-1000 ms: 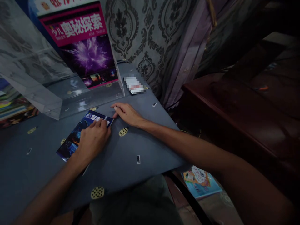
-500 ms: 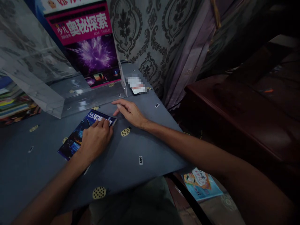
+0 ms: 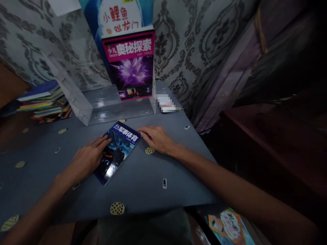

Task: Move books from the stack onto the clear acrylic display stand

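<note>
A blue-covered book (image 3: 117, 149) lies slanted on the grey-blue tablecloth (image 3: 143, 190). My left hand (image 3: 89, 154) rests on its left edge, fingers extended over the cover. At the book's upper right corner is my right hand (image 3: 157, 139), its fingers partly bent and the index fingertip at the corner; nothing is gripped in it. Behind the book stands a clear acrylic rack (image 3: 122, 114). A magenta and purple book (image 3: 133, 71) stands upright at the rack's right end, in front of a taller blue book (image 3: 120, 15).
Stacked books (image 3: 48, 100) sit at the table's left back. A blurred white item (image 3: 167, 103) lies right of the rack. Past the table's right edge is a dark red piece of furniture (image 3: 276, 136). Colourful books (image 3: 230, 226) are below the front edge.
My left hand has slid off the top of the blue-covered book to its left side, uncovering the title. My right hand has come to the book's corner. The view has shifted.
</note>
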`<state>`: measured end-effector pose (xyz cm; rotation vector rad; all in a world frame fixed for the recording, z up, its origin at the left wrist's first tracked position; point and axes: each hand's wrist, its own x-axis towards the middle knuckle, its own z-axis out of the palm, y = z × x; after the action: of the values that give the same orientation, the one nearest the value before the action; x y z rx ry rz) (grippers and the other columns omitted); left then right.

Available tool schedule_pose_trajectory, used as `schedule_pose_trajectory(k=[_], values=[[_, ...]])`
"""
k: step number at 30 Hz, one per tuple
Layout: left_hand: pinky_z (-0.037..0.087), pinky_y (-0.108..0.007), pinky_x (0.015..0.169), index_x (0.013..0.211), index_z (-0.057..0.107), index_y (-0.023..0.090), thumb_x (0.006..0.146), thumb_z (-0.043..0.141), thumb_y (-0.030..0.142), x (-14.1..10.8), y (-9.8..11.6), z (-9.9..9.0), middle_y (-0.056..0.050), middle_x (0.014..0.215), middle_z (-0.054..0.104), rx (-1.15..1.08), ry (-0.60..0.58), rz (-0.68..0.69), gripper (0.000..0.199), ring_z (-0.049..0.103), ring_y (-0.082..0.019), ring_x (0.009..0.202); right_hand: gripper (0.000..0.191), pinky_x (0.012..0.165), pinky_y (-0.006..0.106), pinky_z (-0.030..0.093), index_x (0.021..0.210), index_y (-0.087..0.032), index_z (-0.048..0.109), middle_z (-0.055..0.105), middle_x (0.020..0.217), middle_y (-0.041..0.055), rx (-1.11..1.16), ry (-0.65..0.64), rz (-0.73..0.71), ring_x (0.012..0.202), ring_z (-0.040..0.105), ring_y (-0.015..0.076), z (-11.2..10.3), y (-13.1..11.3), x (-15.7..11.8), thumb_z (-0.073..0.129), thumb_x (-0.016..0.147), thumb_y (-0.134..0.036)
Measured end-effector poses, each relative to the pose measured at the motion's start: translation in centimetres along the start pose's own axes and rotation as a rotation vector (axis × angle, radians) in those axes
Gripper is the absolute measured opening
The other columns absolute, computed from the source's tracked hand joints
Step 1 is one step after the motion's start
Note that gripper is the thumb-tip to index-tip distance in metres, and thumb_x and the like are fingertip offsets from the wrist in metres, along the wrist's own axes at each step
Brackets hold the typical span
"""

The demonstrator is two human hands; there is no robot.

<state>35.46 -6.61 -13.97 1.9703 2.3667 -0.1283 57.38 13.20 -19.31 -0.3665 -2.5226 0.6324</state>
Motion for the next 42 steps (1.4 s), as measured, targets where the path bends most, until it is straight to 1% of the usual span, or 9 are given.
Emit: schedule_pose_trajectory(k=[3, 7, 17, 21, 24, 26, 29, 37, 42], values=[[0.050, -0.044, 0.112, 0.152, 0.048, 0.020, 0.090, 0.034, 0.016, -1.5, -1.5, 1.4, -0.007, 0.161, 0.044, -0.043, 0.017, 0.038, 0.063, 0.050, -0.027, 0.143, 0.031, 0.086, 0.035, 0.053, 0.124, -0.017, 0.068, 0.078, 0.102, 0.0097, -0.048, 0.011, -0.031, 0.090, 0.072, 0.0215, 0.2, -0.1, -0.1, 0.047, 0.101, -0.020], [0.048, -0.047, 0.113, 0.150, 0.051, 0.020, 0.091, 0.035, 0.017, -2.0, -1.1, 2.2, -0.008, 0.160, 0.045, -0.035, 0.091, 0.022, 0.061, 0.050, -0.028, 0.143, 0.031, 0.087, 0.037, 0.054, 0.122, -0.016, 0.069, 0.078, 0.106, 0.0114, -0.017, 0.029, -0.021, 0.092, 0.072, 0.0233, 0.3, -0.3, -0.1, 0.048, 0.101, -0.022], [0.063, -0.049, 0.089, 0.138, 0.064, 0.022, 0.099, 0.036, 0.027, -1.6, 2.1, 1.9, -0.009, 0.148, 0.059, 0.007, 0.206, 0.016, 0.048, 0.060, -0.033, 0.132, 0.034, 0.098, 0.043, 0.055, 0.128, -0.015, 0.067, 0.075, 0.119, 0.0130, 0.065, 0.000, 0.001, 0.109, 0.070, 0.0247, 0.0, 1.5, 0.6, 0.046, 0.102, -0.025], [0.057, -0.055, 0.100, 0.140, 0.062, 0.021, 0.102, 0.042, 0.047, -1.7, 1.8, 1.8, -0.013, 0.148, 0.059, -0.026, 0.164, 0.106, 0.050, 0.057, -0.036, 0.136, 0.037, 0.104, 0.048, 0.052, 0.134, -0.017, 0.062, 0.071, 0.128, 0.0121, 0.055, -0.042, 0.006, 0.119, 0.065, 0.0258, 0.1, 2.0, 0.7, 0.044, 0.103, -0.028], [0.041, -0.066, 0.112, 0.145, 0.056, 0.021, 0.092, 0.051, 0.071, -1.9, 0.4, 1.4, -0.016, 0.155, 0.051, -0.081, 0.085, 0.243, 0.073, 0.047, -0.041, 0.143, 0.040, 0.108, 0.051, 0.048, 0.137, -0.015, 0.059, 0.068, 0.134, 0.0142, 0.035, -0.074, -0.014, 0.125, 0.061, 0.0275, 0.2, 2.1, 0.6, 0.042, 0.104, -0.030], [0.036, -0.065, 0.117, 0.149, 0.053, 0.023, 0.089, 0.050, 0.077, -2.0, -0.4, 1.2, -0.015, 0.159, 0.046, -0.129, 0.045, 0.332, 0.081, 0.043, -0.039, 0.146, 0.040, 0.109, 0.052, 0.047, 0.138, -0.016, 0.058, 0.066, 0.136, 0.0142, 0.027, -0.081, -0.026, 0.126, 0.060, 0.0281, 0.3, 2.1, 0.5, 0.042, 0.104, -0.031], [0.042, -0.058, 0.116, 0.149, 0.052, 0.022, 0.094, 0.047, 0.071, -2.1, -0.9, 1.3, -0.015, 0.159, 0.046, -0.169, 0.069, 0.425, 0.074, 0.048, -0.035, 0.143, 0.039, 0.109, 0.054, 0.046, 0.137, -0.018, 0.059, 0.067, 0.135, 0.0134, 0.009, -0.067, -0.032, 0.125, 0.060, 0.0287, 0.4, 2.0, 0.4, 0.043, 0.104, -0.030], [0.055, -0.047, 0.108, 0.136, 0.064, 0.018, 0.101, 0.056, 0.039, -2.6, 0.4, 3.0, -0.011, 0.141, 0.065, -0.068, 0.380, 0.622, 0.042, 0.061, -0.029, 0.132, 0.033, 0.102, 0.046, 0.051, 0.128, -0.019, 0.065, 0.072, 0.121, 0.0110, 0.145, -0.017, -0.075, 0.116, 0.064, 0.0246, 1.3, -1.3, -0.5, 0.045, 0.104, -0.028], [0.054, -0.050, 0.109, 0.132, 0.068, 0.021, 0.103, 0.051, 0.036, -2.9, 0.7, 3.3, -0.008, 0.139, 0.067, -0.135, 0.335, 0.541, 0.036, 0.060, -0.029, 0.133, 0.030, 0.095, 0.037, 0.054, 0.124, -0.019, 0.067, 0.075, 0.110, 0.0076, 0.410, -0.082, -0.004, 0.107, 0.069, 0.0203, 1.3, -4.8, -1.7, 0.047, 0.104, -0.028]])
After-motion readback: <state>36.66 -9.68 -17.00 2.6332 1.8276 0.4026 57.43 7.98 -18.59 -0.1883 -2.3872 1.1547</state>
